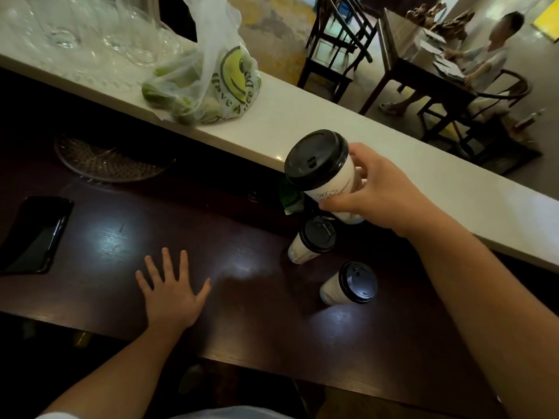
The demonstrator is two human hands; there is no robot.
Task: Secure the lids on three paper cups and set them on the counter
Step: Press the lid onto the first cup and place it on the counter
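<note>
My right hand grips a white paper cup with a black lid on it, held in the air and tilted left, over the gap between the dark wooden worktop and the raised white counter. Two more white cups with black lids stand on the worktop: one just below the held cup, the other nearer to me. My left hand lies flat on the worktop, fingers spread, holding nothing.
A plastic bag of green fruit and several clear glasses sit on the white counter at left. A black phone and a round woven mat lie on the worktop. Beyond the counter a person sits at a dark table with chairs.
</note>
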